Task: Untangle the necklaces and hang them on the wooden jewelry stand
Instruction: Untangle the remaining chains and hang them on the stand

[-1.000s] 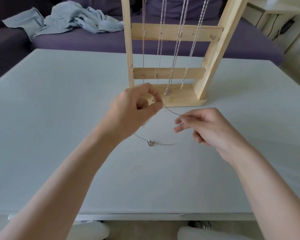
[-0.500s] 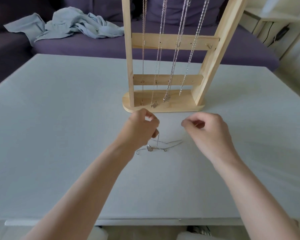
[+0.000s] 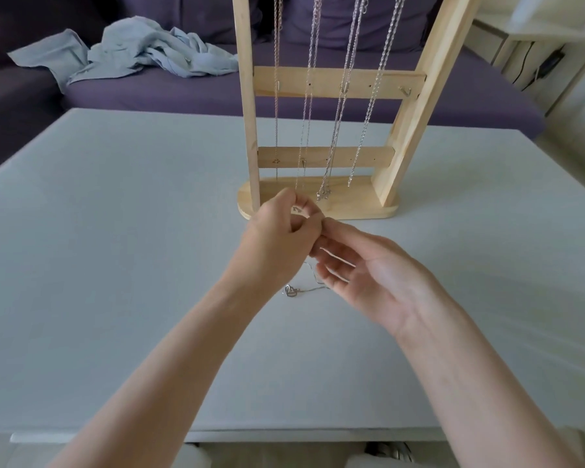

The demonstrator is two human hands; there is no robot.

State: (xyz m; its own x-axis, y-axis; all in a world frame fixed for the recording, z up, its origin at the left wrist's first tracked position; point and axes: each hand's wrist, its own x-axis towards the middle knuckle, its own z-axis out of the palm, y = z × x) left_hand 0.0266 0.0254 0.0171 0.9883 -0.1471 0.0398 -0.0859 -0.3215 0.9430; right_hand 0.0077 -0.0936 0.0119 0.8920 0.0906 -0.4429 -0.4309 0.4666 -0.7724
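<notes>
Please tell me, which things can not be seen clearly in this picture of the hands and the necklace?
- Head view: where the left hand pinches the thin necklace; curled fingers hide it.
- Whether the right hand holds the chain: too thin to tell.
- Top of the wooden stand and its upper hooks: cut off by the top edge.
- Heart pendant: too small for detail.

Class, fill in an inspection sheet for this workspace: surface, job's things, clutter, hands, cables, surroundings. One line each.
Surface: pale grey table, stand set at its far side.
Job's things: wooden jewelry stand upright with several chains hanging; thin necklace with heart pendant partly on the table.
Clutter: nothing seen.
Hands: left hand pinches the necklace; right hand palm up, fingertips meeting the left's.
Cables: dark cord by the white furniture.
Surroundings: purple sofa with crumpled blue cloth.
</notes>
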